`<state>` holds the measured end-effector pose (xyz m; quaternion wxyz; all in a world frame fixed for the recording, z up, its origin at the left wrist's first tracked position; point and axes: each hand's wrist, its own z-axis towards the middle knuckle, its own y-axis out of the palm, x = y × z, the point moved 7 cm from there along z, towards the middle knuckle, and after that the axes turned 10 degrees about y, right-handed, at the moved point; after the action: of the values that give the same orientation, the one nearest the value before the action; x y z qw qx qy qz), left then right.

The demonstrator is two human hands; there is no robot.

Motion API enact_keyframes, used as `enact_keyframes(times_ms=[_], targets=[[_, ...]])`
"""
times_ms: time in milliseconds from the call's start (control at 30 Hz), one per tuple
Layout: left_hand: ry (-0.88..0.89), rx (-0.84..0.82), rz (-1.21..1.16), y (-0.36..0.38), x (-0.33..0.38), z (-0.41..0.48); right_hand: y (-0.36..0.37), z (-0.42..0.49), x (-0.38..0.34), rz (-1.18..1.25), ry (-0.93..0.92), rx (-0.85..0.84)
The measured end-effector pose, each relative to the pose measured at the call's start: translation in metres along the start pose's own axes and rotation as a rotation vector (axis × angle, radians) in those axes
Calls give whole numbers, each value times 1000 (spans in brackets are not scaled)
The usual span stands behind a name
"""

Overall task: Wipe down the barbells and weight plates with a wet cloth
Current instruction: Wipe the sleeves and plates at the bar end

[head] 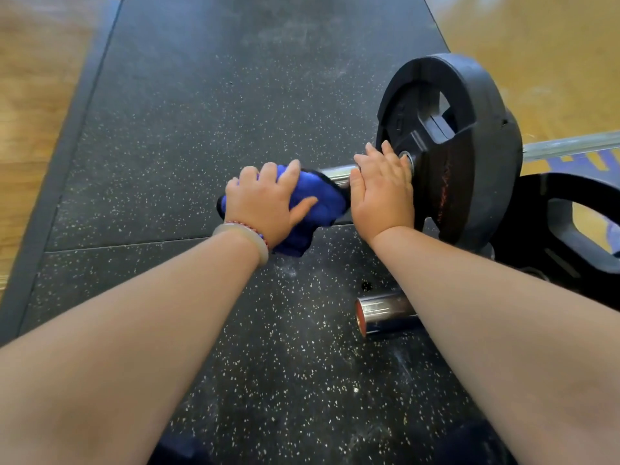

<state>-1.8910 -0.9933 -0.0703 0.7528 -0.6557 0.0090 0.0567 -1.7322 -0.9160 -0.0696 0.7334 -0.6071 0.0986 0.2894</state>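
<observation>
A black rubber mat point(188, 129) flecked with white covers the floor, with wood flooring point(40, 95) on both sides of it. A barbell point(335, 172) lies across the mat, and its chrome end points toward the left of the view. A black weight plate point(469, 156) with grip holes stands upright on it, and the bar runs on past the plate to the right.

The left hand point(265, 199) grips a blue cloth point(318, 199). Its fingers and thumb curl round the cloth, which is bunched over the end of the bar; a loose corner hangs below the wrist. Two bracelets point(245, 236) sit on that wrist.

The right hand point(382, 193) lies flat just beside the cloth, palm down on the bar, fingers straight, with the fingertips reaching the plate's hub. The two hands are near each other but apart.

Nearer the camera, the chrome end of a second bar point(385, 312) shows below the right forearm, carrying another black plate point(553, 250) at the right edge.
</observation>
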Motion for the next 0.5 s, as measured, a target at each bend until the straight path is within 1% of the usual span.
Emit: enact_keyframes(times_ms=[67,167,233,267,300,333,367,400,433,467,500], targets=[[60,-50,76,7,5,2,1,0,-1,-12,4,1],[178,44,140,6,5,4,2,0,-2,-44,-3,-3],[306,88,105,6,5,0,2,1,-2,-52,-3,-5],[356,108,52,1,3,0,2,1,-2,-51,-3,-11],[346,112,-66,-6,-1,1,2,1,-2,-51,-5,-18],[260,109,-185,-16,-7,6,1,1,-1,-54,-8,-23],[130,94,-264,-21,-17,12,0,0,-1,-56,-11,-24],[4,107,-317,-24,-28,18,-1,-1,-1,-53,-15,-21],[-63,144,-352,-32,-34,23,-1,-1,-1,-46,-19,-19],[-72,196,-356,-45,-35,26,-1,-1,-2,-40,-19,-19],[-44,258,-348,-58,-34,31,0,0,-2,-37,-16,-21]])
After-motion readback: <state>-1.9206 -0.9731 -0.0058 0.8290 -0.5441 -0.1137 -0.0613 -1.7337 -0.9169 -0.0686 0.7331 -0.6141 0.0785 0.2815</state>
